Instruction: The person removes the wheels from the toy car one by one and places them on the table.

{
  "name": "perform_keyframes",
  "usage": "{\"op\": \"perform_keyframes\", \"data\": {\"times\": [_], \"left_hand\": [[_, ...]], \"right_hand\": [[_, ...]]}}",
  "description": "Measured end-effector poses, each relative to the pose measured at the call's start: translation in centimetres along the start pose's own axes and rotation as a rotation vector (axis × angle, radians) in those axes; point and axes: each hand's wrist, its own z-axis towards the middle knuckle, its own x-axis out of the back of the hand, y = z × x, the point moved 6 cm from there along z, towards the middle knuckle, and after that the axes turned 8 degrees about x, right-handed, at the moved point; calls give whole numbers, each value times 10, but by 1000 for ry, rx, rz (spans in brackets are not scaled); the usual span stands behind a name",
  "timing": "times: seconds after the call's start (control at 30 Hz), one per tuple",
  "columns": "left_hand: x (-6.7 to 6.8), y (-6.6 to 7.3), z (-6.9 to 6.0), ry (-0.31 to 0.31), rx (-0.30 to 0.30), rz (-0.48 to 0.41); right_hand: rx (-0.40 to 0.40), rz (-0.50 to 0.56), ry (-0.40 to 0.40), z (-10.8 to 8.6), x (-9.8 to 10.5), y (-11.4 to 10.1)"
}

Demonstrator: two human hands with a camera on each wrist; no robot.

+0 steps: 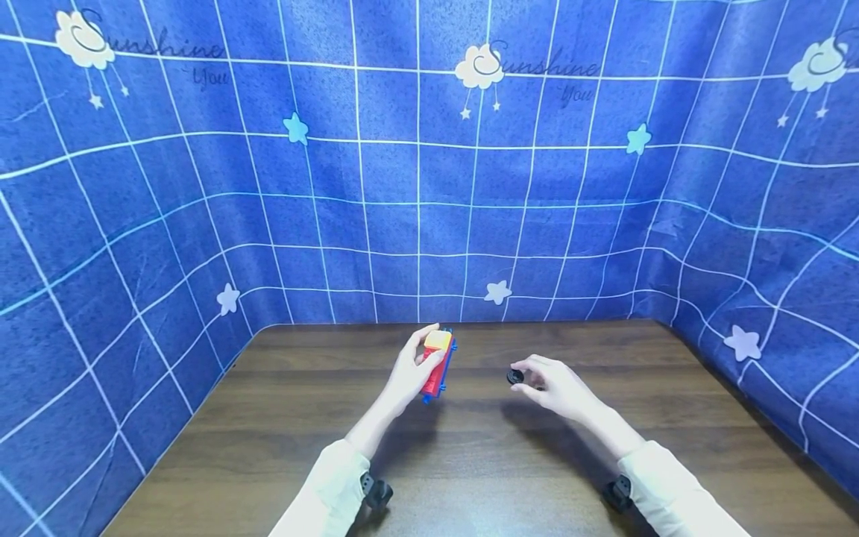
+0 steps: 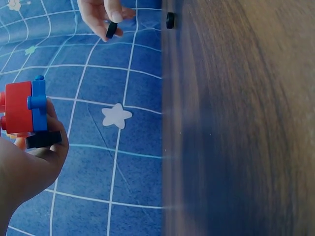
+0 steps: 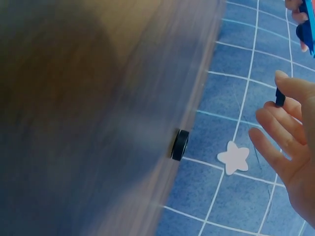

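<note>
In the head view my left hand (image 1: 407, 375) grips a toy car of red and blue building blocks (image 1: 432, 377) with a yellow block on top, held above the table. A black wheel (image 2: 43, 139) sits on its blue base in the left wrist view, beside my fingers. My right hand (image 1: 553, 384) pinches a small black wheel (image 3: 280, 97) between thumb and fingertips, to the right of the car and apart from it. Another black wheel (image 3: 180, 145) stands on the table in both wrist views; I cannot tell it apart in the head view.
The brown wood-grain table (image 1: 302, 418) lies beneath both hands. A blue gridded cloth (image 1: 389, 171) with stars and clouds rises behind it and along both sides. Each wrist wears a black camera, such as the left camera (image 1: 378, 493).
</note>
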Motion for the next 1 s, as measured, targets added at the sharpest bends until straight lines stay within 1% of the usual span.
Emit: {"op": "perform_keyframes", "data": {"times": [0.13,0.23,0.33,0.47,0.6,0.7,0.83,0.93,1.0], "left_hand": [[1,-3,1,-1,2,3],[0,0,0,-11,3,2],[-1,10,-6,-21,7,18],[-3,22,-15,-19,16,35],[-1,8,-7,-7,4,18],[1,-2,0,-14,12,-5],[1,9,-8,-37,30,-10],[0,16,-14,-37,28,2],[0,17,-15,-35,30,6]], "right_hand": [[49,-4,31,-1,3,0],[90,-29,57,-1,5,0],[99,-48,66,-2,6,2],[99,-47,56,-2,8,3],[126,-56,58,-4,11,3],[136,-68,65,-7,12,7],[124,-81,65,-10,14,12],[120,-93,60,-12,15,14],[115,-102,55,-14,16,16]]}}
